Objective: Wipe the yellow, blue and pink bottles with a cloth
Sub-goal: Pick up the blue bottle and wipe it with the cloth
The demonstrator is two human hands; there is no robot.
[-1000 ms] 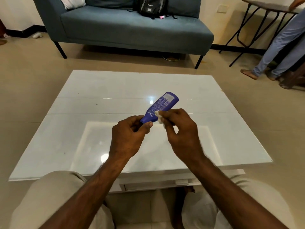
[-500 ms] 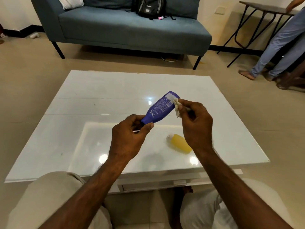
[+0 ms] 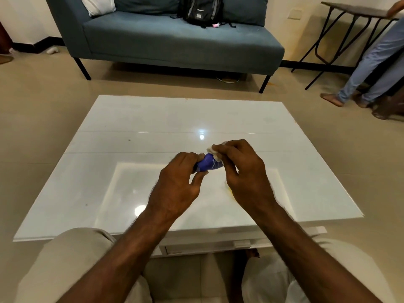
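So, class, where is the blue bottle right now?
The blue bottle is mid-frame in the head view, over the table, gripped by the left hand, with the right hand holding the cloth against its far end.

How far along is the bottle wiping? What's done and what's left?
Nothing shows a finished bottle. In hand: the left hand holds the blue bottle while the right hand presses the cloth on it. Left: a yellow sliver on the table beside the right hand, perhaps the yellow bottle, wiped or not I cannot tell. I see no pink bottle.

Left hand (image 3: 175,189), right hand (image 3: 244,173): curled fingers (image 3: 222,149).
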